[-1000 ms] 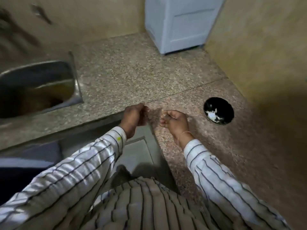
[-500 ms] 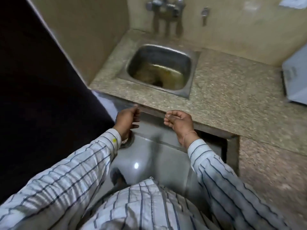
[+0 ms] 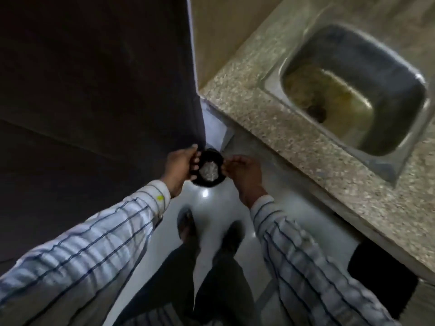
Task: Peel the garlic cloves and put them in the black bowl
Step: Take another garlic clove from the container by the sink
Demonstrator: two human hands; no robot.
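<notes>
**Left hand [image 3: 179, 164] and right hand [image 3: 244, 172] now flank a dark container [image 3: 211, 156]; bowl out of sight**

The black bowl is no longer in view. A second ago it stood on the tabletop [image 3: 270, 128], right of the hands, with white cloves in it. Since then the view has swung left, past the sink [image 3: 273, 78], and down to the floor [image 3: 211, 208]. No clove can be made out in either hand.

Both hands are lower than they were and sit on either side of the round black container, which has pale scraps [image 3: 208, 174] inside. The left fingers curl at its left rim, but I cannot tell whether they grip it or only hang over it. The right hand was palm-up half a second ago and is now turned over, its loosely bent fingertips at the right rim. Whether it holds anything cannot be seen.

My reading is that this is a side trip to drop skins, not a step towards the bowl. The container is probably a waste bin and not the task's bowl. Peeling would resume back at the tabletop on the right.

A dark wall [image 3: 94, 78] fills the left and far side.
</notes>
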